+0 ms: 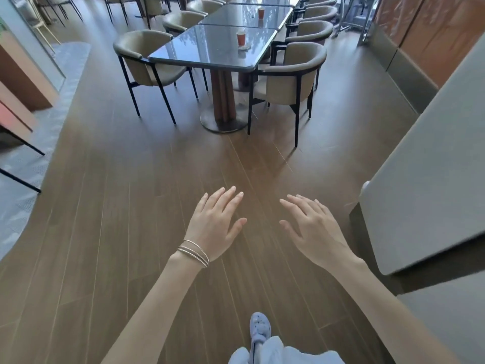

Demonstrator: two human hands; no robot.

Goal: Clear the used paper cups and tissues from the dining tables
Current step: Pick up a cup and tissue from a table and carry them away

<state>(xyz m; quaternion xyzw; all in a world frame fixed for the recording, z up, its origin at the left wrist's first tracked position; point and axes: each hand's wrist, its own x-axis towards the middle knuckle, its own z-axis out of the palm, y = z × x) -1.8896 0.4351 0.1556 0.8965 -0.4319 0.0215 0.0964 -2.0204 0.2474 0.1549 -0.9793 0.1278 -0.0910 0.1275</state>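
While stretched forward palm-down over the plank floor (131, 206), holding nothing: left hand (215, 222) and right hand (312, 229), side by side and apart, fingers straight and a little spread. Thin bracelets (195, 252) round the left wrist. Far beyond the fingertips, on the near table (199, 53): an orange cup (240, 38), upright, toward the table's right side, with a crumpled tissue (244, 47) just beside its base on the side facing the fingers (touching or not, cannot tell). Farther still past the fingertips, on the next table (236, 17), butted end to end with the first: a second cup (261, 13), also upright. Padded chairs (288, 80) tucked along both long sides, well ahead of the fingers. Right of the right hand's fingers, close by: a grey counter (425, 179). Behind the fingers, below the wrists, near the bottom edge: one pale blue shoe (259, 327) on the floor, pale trouser cloth (283, 350) over it.
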